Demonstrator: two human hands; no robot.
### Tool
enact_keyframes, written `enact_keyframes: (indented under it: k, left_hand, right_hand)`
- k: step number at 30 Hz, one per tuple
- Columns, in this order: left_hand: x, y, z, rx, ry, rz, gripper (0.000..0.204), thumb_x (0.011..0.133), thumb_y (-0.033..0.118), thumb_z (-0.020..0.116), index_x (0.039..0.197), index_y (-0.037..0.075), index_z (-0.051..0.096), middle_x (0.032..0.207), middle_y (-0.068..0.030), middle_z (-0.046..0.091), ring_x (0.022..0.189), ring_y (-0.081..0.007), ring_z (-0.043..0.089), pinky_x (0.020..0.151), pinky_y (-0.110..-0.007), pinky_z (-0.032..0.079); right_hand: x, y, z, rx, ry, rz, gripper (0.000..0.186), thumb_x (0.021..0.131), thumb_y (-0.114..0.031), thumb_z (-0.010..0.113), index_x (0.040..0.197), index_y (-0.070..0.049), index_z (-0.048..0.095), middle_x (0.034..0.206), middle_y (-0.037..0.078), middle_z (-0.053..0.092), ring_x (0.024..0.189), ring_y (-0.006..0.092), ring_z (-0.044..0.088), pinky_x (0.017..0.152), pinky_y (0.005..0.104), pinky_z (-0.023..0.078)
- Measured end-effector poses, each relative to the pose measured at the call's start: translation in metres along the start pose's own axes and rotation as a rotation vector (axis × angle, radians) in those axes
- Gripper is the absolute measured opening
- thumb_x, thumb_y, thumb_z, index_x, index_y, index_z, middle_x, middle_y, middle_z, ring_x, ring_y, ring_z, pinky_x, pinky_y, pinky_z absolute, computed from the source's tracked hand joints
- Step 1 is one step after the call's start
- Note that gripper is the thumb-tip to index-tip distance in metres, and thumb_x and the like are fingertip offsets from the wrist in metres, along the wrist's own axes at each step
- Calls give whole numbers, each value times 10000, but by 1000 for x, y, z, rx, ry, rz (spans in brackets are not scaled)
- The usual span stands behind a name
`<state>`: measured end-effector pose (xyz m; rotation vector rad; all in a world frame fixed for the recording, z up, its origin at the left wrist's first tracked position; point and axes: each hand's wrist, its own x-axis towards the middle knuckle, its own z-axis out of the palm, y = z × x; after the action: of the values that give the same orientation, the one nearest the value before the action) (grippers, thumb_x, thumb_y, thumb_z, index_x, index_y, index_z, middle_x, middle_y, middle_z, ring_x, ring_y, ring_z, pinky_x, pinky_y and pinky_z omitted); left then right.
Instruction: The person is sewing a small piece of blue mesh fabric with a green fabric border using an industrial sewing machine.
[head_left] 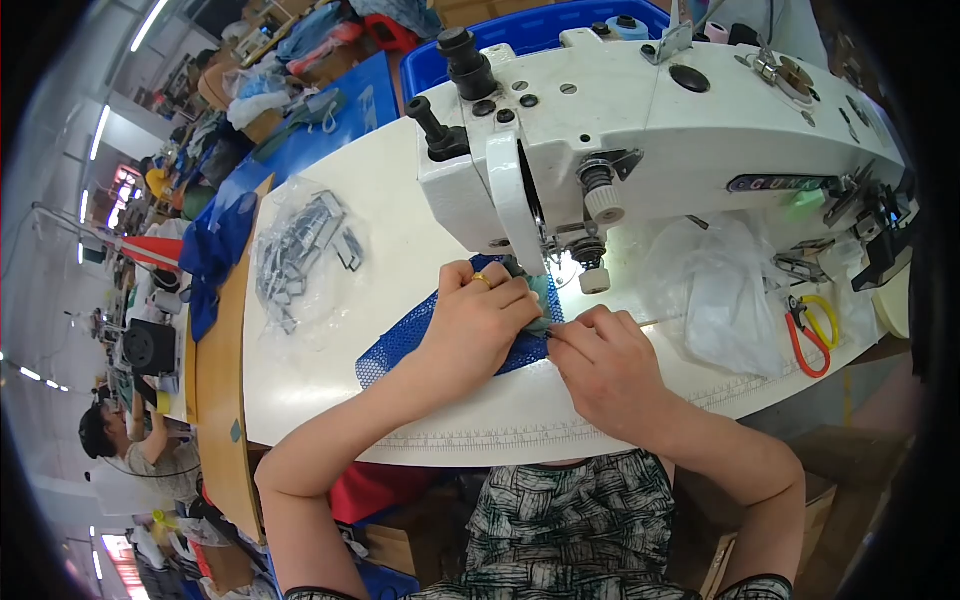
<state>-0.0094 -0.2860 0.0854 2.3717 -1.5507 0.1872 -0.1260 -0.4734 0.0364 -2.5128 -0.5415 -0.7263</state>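
Note:
A piece of blue mesh fabric (405, 338) lies on the white table under the head of a white sewing machine (650, 110). My left hand (478, 318), a gold ring on one finger, bends its fingers down onto a grey-green fabric piece (540, 292) on top of the mesh. Close beside it, my right hand (603, 365) pinches the edge of the layered fabric at the mesh's right end. Both hands are just in front of the lit needle area. The fingertips and the needle itself are partly hidden.
At the left, a clear bag of grey labels or tags (305, 250) lies on the table (400, 210). White plastic bags (725, 300) and red-and-yellow-handled scissors (812, 335) are on the right. A blue crate (540, 25) stands behind the machine. Another person (150, 450) sits far left.

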Motion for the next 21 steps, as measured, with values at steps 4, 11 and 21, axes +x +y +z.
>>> enact_keyframes:
  k: [4, 11, 21]
  left_hand:
    - [-5, 6, 8, -60, -13, -49, 404, 792, -38, 670, 1152, 117, 768, 1163, -12, 704, 1076, -216, 648, 965, -445, 331]
    - [-9, 13, 17, -139, 50, -104, 426, 788, -25, 687, 1183, 113, 768, 1244, -24, 680, 1162, -242, 606, 1026, -458, 317]
    - [-8, 6, 16, -180, 2, -155, 418, 823, -29, 676, 1200, 124, 774, 1297, -40, 689, 1199, -254, 611, 1063, -455, 316]
  right_hand:
    - [0, -1, -3, 5, 12, -7, 261, 762, -94, 666, 1006, -9, 706, 992, 63, 653, 932, 241, 620, 794, 377, 487]
    - [-1, 1, -2, 12, 43, -31, 273, 764, -96, 699, 1020, -6, 721, 1029, 68, 701, 950, 219, 647, 824, 374, 497]
    - [2, 0, -4, -47, -5, -8, 312, 782, -98, 709, 1083, -15, 726, 1136, 53, 712, 981, 231, 636, 849, 383, 493]
